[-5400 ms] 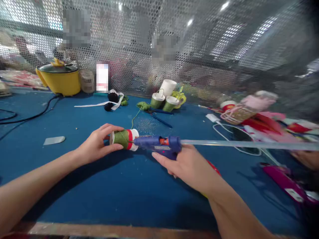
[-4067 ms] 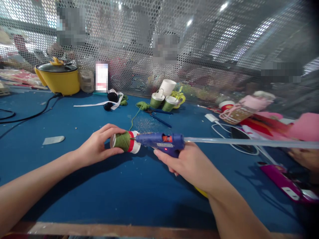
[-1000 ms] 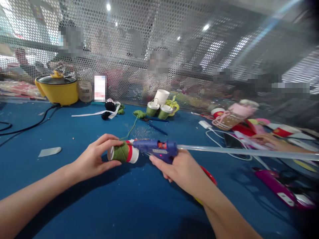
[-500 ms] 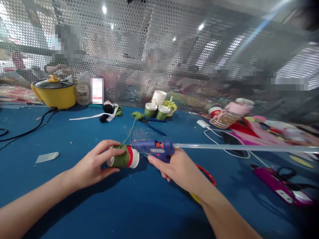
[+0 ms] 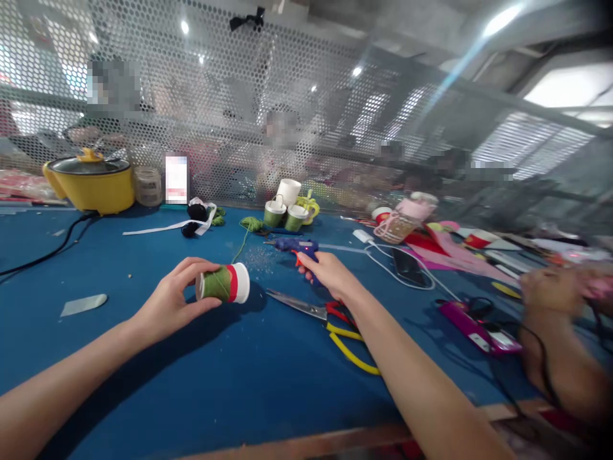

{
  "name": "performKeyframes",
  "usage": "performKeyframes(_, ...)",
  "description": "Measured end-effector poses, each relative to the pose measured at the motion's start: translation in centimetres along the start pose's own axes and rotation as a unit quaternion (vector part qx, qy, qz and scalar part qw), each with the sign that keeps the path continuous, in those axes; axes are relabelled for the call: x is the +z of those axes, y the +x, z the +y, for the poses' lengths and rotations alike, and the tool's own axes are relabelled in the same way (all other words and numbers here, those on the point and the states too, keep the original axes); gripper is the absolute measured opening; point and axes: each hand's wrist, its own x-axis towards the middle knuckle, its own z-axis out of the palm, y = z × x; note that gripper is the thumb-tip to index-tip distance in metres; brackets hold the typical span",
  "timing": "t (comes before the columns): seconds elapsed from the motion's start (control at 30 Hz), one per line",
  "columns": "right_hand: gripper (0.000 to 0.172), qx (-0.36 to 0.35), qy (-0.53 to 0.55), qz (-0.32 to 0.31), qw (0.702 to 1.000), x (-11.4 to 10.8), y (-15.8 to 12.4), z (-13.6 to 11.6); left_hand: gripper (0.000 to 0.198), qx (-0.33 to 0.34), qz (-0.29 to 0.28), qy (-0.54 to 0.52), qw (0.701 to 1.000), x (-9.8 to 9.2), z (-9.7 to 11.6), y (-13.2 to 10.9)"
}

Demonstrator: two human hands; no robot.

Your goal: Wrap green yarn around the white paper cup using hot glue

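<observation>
My left hand [image 5: 179, 296] is closed around a paper cup [image 5: 242, 283] lying on its side, its white rim facing right. Green yarn covers most of the cup, leaving a red band bare near the rim. A strand runs from it to a small ball of green yarn [image 5: 251, 223] farther back. Farther right, my right hand [image 5: 328, 271] grips a blue glue gun [image 5: 293, 245], nozzle toward the left, apart from the cup. A clear glue stick [image 5: 343, 248] sticks out of its rear. Under my right forearm lie scissors [image 5: 306, 308] with red and yellow handles.
Two green-wrapped little cups [image 5: 295, 218] and a white cup [image 5: 288, 190] stand at the back. A yellow electric pot [image 5: 96, 185] is at back left. A purple power strip [image 5: 479, 329] lies right, near another person's arm [image 5: 560, 345]. A phone [image 5: 407, 266] lies beside a white cable.
The glue gun has moved away from the cup, back and to the right, with my right hand. The scissors now show more fully. Another person's arm has come into view at the right.
</observation>
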Motion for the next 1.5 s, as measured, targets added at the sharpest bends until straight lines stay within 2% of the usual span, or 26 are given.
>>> performKeyframes(0.1, 0.03, 0.009, -0.057, 0.023, 0.998, 0.6, 1.0, 1.6, 0.035, 0.007, -0.006, 0.011, 1.0, 0.0, 0.0, 0.0)
performKeyframes(0.17, 0.03, -0.017, -0.09, 0.039, 0.995, 0.8, 1.0, 1.7, 0.035, 0.022, -0.013, 0.015, 1.0, 0.0, 0.1, 0.0)
performKeyframes(0.27, 0.029, -0.09, -0.119, 0.052, 0.987, 1.1, 0.1, 0.3, 0.036, 0.052, -0.02, 0.029, 0.998, 0.0, 0.4, -0.1)
performKeyframes(0.33, 0.029, -0.137, -0.123, 0.032, 0.982, 1.7, -0.7, -1.5, 0.036, 0.08, -0.026, 0.042, 0.996, 0.1, 0.5, -0.2)
performKeyframes(0.43, 0.04, -0.172, -0.109, -0.051, 0.978, 3.4, -1.5, -4.1, 0.037, 0.118, -0.048, 0.054, 0.99, 0.2, 0.8, -0.4)
performKeyframes(0.53, 0.058, -0.153, -0.044, -0.23, 0.96, 5.3, -1.8, -5.8, 0.039, 0.141, -0.073, 0.056, 0.986, 0.2, 1.0, -0.6)
performKeyframes(0.6, 0.058, -0.129, 0.031, -0.32, 0.938, 6.3, -1.9, -6.4, 0.04, 0.147, -0.083, 0.058, 0.984, 0.1, 1.2, -0.6)
performKeyframes(0.63, 0.051, -0.122, 0.071, -0.337, 0.931, 6.7, -1.9, -6.5, 0.04, 0.148, -0.086, 0.059, 0.983, 0.1, 1.2, -0.7)
performKeyframes(0.7, 0.033, -0.121, 0.151, -0.323, 0.926, 7.2, -2.1, -6.5, 0.04, 0.144, -0.088, 0.057, 0.984, 0.1, 1.3, -0.7)
performKeyframes(0.8, 0.018, -0.142, 0.235, -0.239, 0.931, 7.1, -2.4, -6.3, 0.043, 0.114, -0.088, 0.025, 0.989, 0.1, 1.2, -0.6)
performKeyframes(0.93, 0.021, -0.165, 0.283, -0.145, 0.934, 6.4, -2.5, -6.2, 0.057, 0.0, -0.06, -0.098, 0.993, 0.4, 1.0, -0.5)
performKeyframes(1.07, 0.025, -0.176, 0.297, -0.1, 0.933, 6.0, -2.2, -6.1, 0.044, -0.071, -0.059, -0.158, 0.983, 0.6, 1.0, -0.3)
performKeyframes(1.2, 0.026, -0.189, 0.263, -0.086, 0.942, 6.2, -1.8, -5.9, 0.042, -0.078, -0.076, -0.152, 0.982, 0.5, 1.1, -0.3)
performKeyframes(1.5, 0.023, -0.227, 0.231, -0.089, 0.942, 6.7, -2.2, -6.4, 0.041, -0.034, -0.105, -0.108, 0.988, 0.4, 1.5, -0.5)
